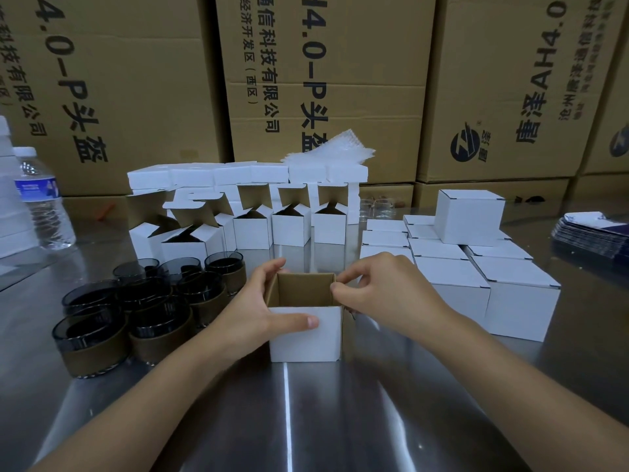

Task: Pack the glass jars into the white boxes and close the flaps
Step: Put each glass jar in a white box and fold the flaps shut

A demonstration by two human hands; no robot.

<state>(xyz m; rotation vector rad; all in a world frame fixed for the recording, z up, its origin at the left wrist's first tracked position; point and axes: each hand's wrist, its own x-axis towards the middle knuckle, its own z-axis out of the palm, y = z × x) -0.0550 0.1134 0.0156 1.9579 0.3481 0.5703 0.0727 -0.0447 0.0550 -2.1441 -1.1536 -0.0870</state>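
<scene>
An open white box (306,342) with a brown inside stands on the steel table in front of me. My left hand (262,308) grips its left wall, thumb across the white front and fingers over the rim. My right hand (381,291) pinches the top right corner of the box. I cannot see into the bottom of the box. Several dark glass jars (143,301) with brown bands stand clustered to the left.
Several open white boxes (252,229) with raised flaps stand behind, with flat ones stacked further back. Closed white boxes (476,281) fill the right side. A water bottle (44,199) stands at far left, a stack of cards (592,233) at far right, and big cartons (323,80) form the back wall.
</scene>
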